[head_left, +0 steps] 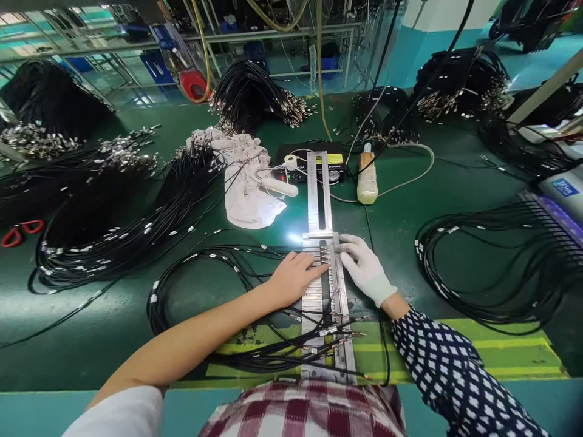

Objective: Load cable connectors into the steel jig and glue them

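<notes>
A slotted metal fixture [314, 303] runs from the table's front edge toward the back, with black cables [273, 358] laid across it. My bare left hand [294, 278] rests on the fixture's left side, fingers over several cable ends, index finger stretched to the right; its fingers are spread and hold nothing that I can see. My right hand [364, 267], in a white glove, touches the metal bar on the fixture's right side. Its fingers are bent against the bar, and whether they pinch a cable end is too small to tell.
A black box [296, 176], a white cloth [252, 194] and a yellowish bottle [367, 182] stand behind the fixture. Cable bundles [113, 243] cover the left, another coil [432, 273] lies right. Red scissors [22, 233] lie far left.
</notes>
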A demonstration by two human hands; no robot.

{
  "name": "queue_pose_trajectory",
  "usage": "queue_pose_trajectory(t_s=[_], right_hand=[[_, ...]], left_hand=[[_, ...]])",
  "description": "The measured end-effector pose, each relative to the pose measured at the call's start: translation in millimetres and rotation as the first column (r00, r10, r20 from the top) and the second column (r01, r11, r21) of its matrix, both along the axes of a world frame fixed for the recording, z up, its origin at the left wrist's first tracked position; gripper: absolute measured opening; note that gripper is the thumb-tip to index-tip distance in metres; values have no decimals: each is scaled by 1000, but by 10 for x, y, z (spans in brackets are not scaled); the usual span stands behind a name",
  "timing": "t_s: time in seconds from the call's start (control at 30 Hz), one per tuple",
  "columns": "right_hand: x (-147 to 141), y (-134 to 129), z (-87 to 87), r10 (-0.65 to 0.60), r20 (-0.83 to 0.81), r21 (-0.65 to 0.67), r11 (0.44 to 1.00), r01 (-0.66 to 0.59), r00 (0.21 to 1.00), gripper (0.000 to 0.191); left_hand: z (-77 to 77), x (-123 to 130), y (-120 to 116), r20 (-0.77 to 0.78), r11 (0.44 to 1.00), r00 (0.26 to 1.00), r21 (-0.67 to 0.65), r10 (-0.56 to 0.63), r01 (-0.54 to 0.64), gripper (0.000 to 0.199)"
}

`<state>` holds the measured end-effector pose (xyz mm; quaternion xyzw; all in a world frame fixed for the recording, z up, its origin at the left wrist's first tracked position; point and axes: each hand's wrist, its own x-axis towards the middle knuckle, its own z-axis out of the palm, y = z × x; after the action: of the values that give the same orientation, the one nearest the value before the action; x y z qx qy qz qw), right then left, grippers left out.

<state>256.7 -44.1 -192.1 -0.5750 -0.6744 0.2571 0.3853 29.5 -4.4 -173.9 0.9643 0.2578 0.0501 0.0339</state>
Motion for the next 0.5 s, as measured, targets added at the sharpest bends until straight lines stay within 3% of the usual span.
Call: queue_pose_trajectory(t_s=[0.17,0.3,0.43,0.5], right_hand=[[-27,-229,-10,11,-67,-10,1000,-12,998,20],[-19,-200,-6,9,-103,-18,1000,-11,995,20],[-21,-175,-4,6,-117,-36,999,-10,993,19],[-23,-183,-5,1,-118,-41,999,-6,993,19]], left_hand=[[158,-165,-135,55,975,995,-211,80,-67,28],[277,-470,-334,34,868,999,-496,28,-8,13],[288,-664,-394,51,832,996,-553,79,-38,2],[262,-716,-374,130,820,987,-573,98,-6,9]])
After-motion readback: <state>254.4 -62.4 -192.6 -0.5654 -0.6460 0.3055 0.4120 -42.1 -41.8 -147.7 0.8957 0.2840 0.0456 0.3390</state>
